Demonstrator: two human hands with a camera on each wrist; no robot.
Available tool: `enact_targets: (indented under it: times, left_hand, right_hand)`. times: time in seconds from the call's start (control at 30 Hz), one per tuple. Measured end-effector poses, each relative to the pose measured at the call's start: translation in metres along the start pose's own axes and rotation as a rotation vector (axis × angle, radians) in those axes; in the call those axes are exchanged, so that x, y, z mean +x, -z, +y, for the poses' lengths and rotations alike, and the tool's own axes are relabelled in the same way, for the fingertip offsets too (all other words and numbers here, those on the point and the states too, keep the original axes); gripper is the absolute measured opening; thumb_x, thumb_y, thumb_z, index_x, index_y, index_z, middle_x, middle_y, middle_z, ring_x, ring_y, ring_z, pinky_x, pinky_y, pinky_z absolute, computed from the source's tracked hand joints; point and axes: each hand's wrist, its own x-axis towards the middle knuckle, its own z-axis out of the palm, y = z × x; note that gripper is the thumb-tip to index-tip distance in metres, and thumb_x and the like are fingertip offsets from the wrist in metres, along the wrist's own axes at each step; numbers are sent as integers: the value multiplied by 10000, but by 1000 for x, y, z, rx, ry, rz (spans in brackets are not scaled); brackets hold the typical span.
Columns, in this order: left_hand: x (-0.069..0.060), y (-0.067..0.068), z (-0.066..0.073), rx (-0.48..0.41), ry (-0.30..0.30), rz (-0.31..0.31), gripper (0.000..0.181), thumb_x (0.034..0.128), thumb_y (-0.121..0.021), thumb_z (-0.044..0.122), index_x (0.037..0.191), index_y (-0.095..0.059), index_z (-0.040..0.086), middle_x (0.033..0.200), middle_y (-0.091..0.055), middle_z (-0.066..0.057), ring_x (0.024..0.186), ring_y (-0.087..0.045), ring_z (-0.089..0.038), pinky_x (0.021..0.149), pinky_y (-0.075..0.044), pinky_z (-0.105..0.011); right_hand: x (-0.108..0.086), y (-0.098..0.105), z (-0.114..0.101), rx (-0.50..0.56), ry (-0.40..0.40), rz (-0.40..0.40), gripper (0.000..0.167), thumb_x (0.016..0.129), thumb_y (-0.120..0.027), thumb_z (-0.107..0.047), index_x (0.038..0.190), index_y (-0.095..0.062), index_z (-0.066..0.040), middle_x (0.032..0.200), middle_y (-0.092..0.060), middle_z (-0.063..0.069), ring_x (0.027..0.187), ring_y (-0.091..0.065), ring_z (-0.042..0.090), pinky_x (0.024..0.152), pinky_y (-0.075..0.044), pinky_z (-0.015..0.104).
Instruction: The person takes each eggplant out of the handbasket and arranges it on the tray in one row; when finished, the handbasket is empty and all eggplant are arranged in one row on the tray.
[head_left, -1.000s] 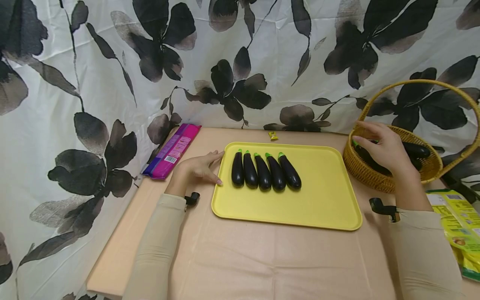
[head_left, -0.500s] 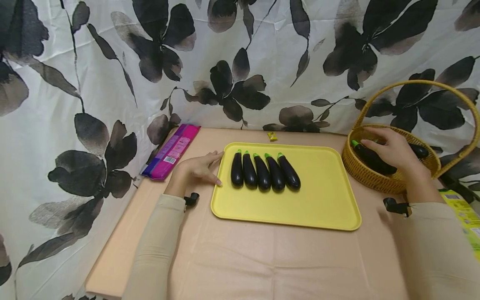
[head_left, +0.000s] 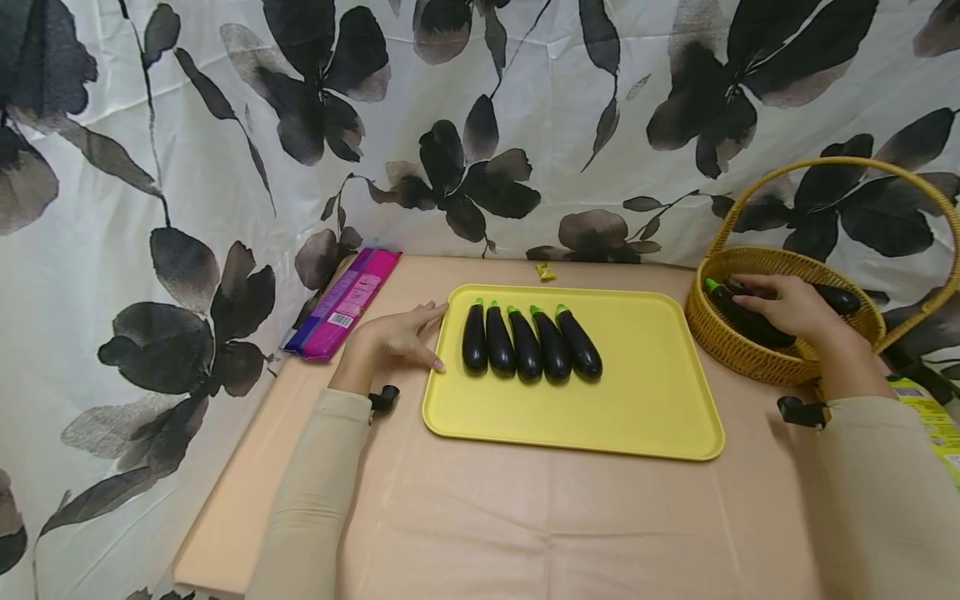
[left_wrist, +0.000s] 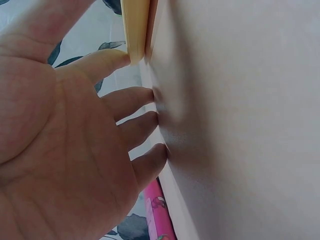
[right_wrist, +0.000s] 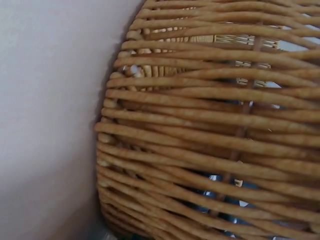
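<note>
Several glossy dark eggplants (head_left: 527, 346) with green tips lie side by side on the left part of a yellow tray (head_left: 645, 400). My left hand (head_left: 397, 342) touches the tray's left edge, thumb at its rim. In the left wrist view, the fingers of the left hand (left_wrist: 75, 125) reach the tray's edge (left_wrist: 137, 30) and the tabletop. At the right, my right hand (head_left: 795, 308) is down inside a wicker basket (head_left: 742, 358), thumb and fingers around a dark eggplant, mostly hidden. Another eggplant (head_left: 750, 321) lies in front of it. The right wrist view holds only basket wall (right_wrist: 200, 130) and tabletop.
A pink and purple packet (head_left: 345, 304) lies at the table's left back edge. Behind the tray is a small yellow wrapper (head_left: 545, 271). The basket's tall handle (head_left: 847, 162) arches over the right hand. A yellow-green bag (head_left: 930, 425) is partly hidden by the right arm.
My right hand has lowered from the basket's rim into it, shifting right, and its fingers have come around an eggplant. The left hand and tray have stayed put.
</note>
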Motion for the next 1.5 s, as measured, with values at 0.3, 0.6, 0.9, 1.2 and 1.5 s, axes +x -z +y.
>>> enact_targets:
  times: [0.3,0.6,0.9,1.2,1.5]
  left_hand:
    - [2,0,0,-5,-7,3,1328,703,-941,526,1693,-104,238,1764,42,-136,1631,80,-334,1311,-2,-562]
    - [0,0,1,-10,-7,2,1326,705,-947,501,1693,-101,243,1765,49,-125,1632,88,-318,1314,4,-548]
    - [2,1,-1,-14,-6,-2,1327,709,-946,499,1693,-97,234,1763,50,-134,1630,91,-331,1310,9,-560]
    - [-1,0,-1,13,-15,9,1310,718,-937,508,1693,-106,236,1764,32,-138,1633,65,-328,1313,-18,-558]
    - [0,0,0,22,-14,2,1306,728,-928,518,1694,-98,228,1762,38,-146,1631,65,-342,1309,-19,-572]
  right_hand:
    - [3,1,5,-14,2,-87,580,1104,-513,-296,1581,-378,6,1514,-405,410,1408,-301,626,1119,-226,796]
    - [1,-1,8,-6,-21,-124,584,1085,-548,-309,1549,-424,23,1531,-337,438,1408,-262,657,1110,-208,812]
    - [1,-4,7,-1,-35,-124,614,1081,-554,-353,1543,-428,30,1539,-305,449,1411,-236,669,1117,-198,812]
    - [1,-6,2,-9,-33,-107,597,1081,-558,-324,1530,-439,51,1504,-359,451,1386,-297,657,1124,-241,786]
    - [-13,2,-8,89,-79,31,653,1088,-494,-458,1582,-411,-40,1510,-412,381,1248,-436,490,993,-395,666]
